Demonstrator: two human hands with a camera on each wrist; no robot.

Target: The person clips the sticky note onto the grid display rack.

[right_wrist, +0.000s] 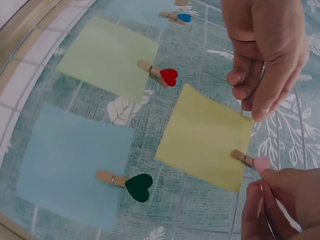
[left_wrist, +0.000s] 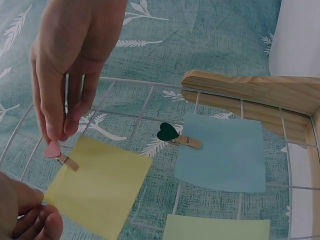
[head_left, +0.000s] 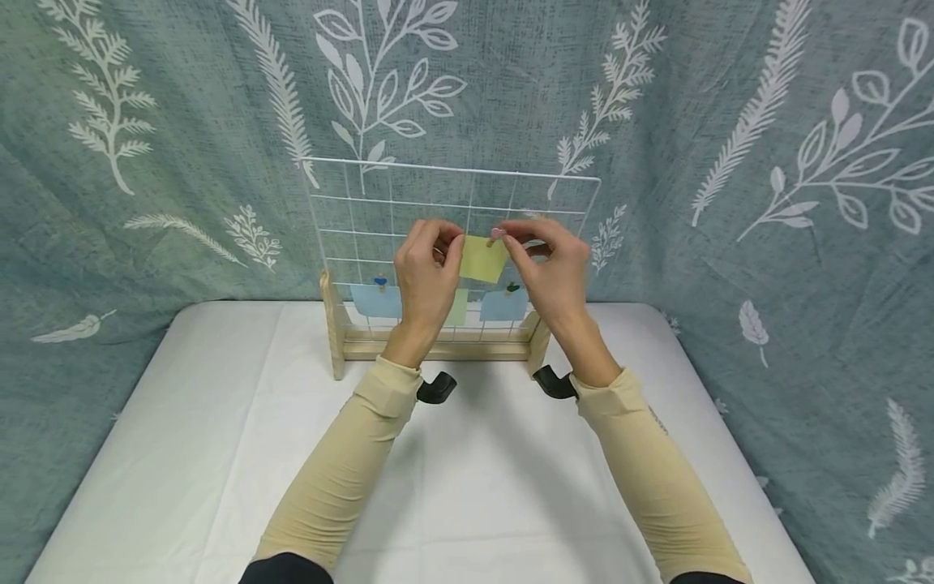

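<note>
A yellow sticky note hangs tilted at the white wire grid. My left hand pinches its upper left corner between thumb and finger. At the note's upper right, a small wooden clothespin with a pink heart overlaps the top edge. The thumb and fingertips of my right hand pinch this clothespin at the heart. Just below, a blue note hangs by a clothespin with a dark green heart. A pale green note hangs beside it under a red-heart clothespin.
Another blue note with a blue-heart clothespin hangs at the grid's lower left. A wooden base holds the grid upright on a white-covered table. A leaf-patterned teal curtain stands behind and at both sides.
</note>
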